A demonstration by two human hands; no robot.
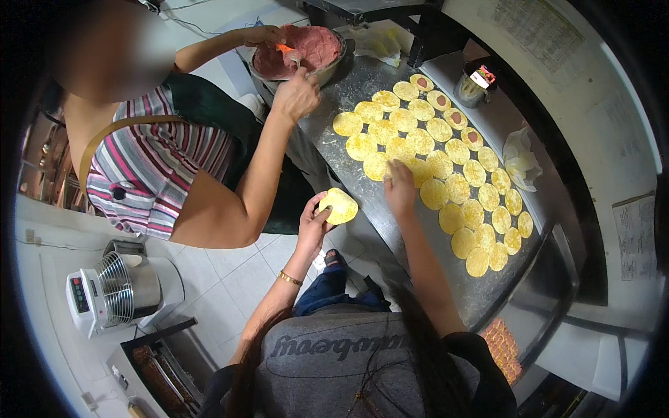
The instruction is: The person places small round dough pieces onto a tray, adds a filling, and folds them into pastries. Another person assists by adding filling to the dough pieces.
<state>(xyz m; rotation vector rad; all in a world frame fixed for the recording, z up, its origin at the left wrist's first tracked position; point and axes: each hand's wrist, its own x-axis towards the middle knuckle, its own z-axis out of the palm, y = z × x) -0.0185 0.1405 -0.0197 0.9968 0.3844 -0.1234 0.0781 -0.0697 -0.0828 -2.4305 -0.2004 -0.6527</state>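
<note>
My left hand (313, 221) is closed around a few thin yellow dough rounds (340, 207), held in front of the metal table's near edge. Over the table, my right hand (399, 182) reaches down with fingers extended, its tips touching a dough round (376, 166) at the near side of the layout. Several rows of flat yellow dough rounds (458, 188) cover the table (341, 159), some edges overlapping. Small pink lumps of filling sit on several far rounds, such as this topped round (456, 118).
At my left, a co-worker in a striped shirt (167, 164) works with a fork (295, 60) and an orange utensil (284, 48) at a bowl of pink paste (317, 45). Behind the rounds are a metal container (470, 90) and a crumpled plastic bag (521, 160). A mixer (125, 289) stands lower left.
</note>
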